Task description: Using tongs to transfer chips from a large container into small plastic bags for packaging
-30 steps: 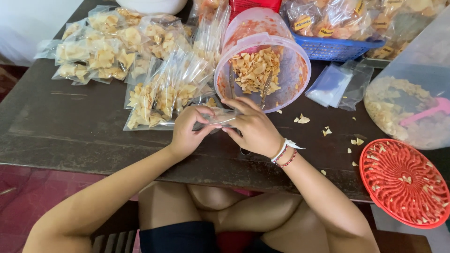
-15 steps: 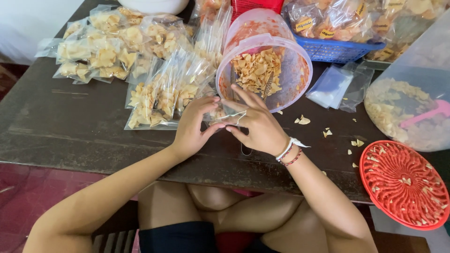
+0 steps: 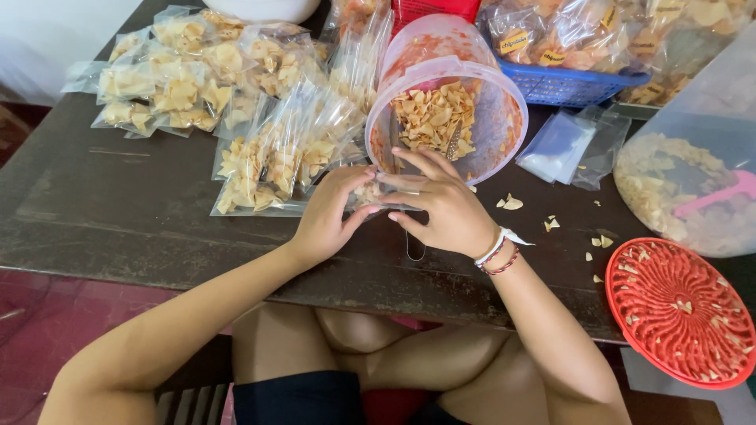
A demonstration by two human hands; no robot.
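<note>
My left hand (image 3: 331, 212) and my right hand (image 3: 441, 205) meet at the middle of the dark table (image 3: 118, 220), both pinching a small clear plastic bag of chips (image 3: 376, 191) between their fingers. The bag is mostly hidden by the fingers. Just beyond them a clear plastic tub (image 3: 449, 110) lies tilted on its side, its mouth facing me, with pale yellow chips (image 3: 433, 118) and a metal utensil inside. My right wrist wears a white band and a red bracelet.
Several filled chip bags (image 3: 236, 102) lie piled at the left. A blue basket (image 3: 567, 83) of packets stands behind. Empty clear bags (image 3: 571, 142), a large clear bag of chips with a pink scoop (image 3: 693, 189) and a red round lid (image 3: 681, 311) sit at the right. Loose crumbs (image 3: 551, 224) dot the table.
Both hands have shifted slightly toward the tub's mouth with the small bag still between them. My right fingers have spread out over the bag.
</note>
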